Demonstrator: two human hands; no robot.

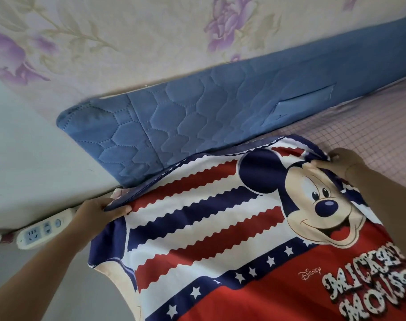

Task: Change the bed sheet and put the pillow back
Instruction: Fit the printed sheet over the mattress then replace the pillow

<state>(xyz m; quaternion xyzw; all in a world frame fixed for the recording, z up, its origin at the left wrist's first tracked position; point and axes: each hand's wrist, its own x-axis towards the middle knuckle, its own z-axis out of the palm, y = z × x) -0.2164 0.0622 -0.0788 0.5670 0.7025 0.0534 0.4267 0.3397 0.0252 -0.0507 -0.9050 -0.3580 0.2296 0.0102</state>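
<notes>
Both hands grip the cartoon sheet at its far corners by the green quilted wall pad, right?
No: the head view shows the quilted wall pad is blue, not green. The left hand and right hand do grip the cartoon sheet at its far corners.

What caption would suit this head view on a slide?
The left hand and right hand grip the top edge of a cartoon-print sheet beside a blue quilted panel.

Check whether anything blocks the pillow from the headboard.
Nothing visible does. The left hand and right hand grip the pillow by its far corners, and its far edge already meets the blue headboard. The power strip lies left of the pillow, beside the left hand.
</notes>
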